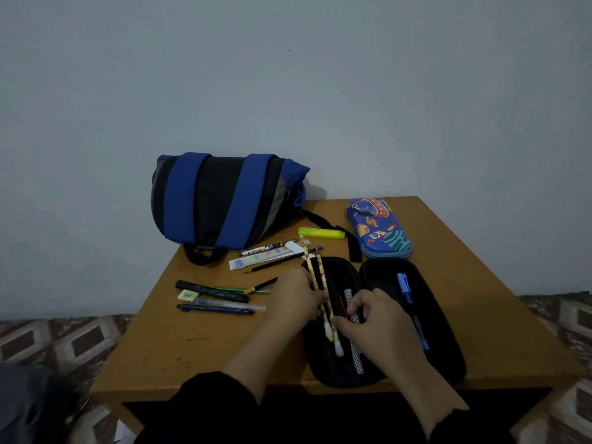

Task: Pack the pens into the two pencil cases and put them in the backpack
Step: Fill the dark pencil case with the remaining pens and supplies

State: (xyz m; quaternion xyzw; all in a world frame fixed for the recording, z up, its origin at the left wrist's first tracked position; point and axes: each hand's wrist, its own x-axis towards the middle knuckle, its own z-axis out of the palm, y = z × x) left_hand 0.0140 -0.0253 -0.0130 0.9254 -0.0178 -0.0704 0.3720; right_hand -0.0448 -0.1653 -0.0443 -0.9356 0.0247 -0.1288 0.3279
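The left hand (293,296) grips two patterned pencils (315,283) over the left half of the open black pencil case (416,363) (near right on the table (192,347)). The right hand (378,325), fingers curled, apparently pinches something inside. The blue pencil case (379,227) lies closed beyond; the backpack (221,197) sits far left.

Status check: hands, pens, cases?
Left hand holds two patterned pens over open black case. Right hand pinching inside it. Blue case shut; loose pens remain; backpack untouched.
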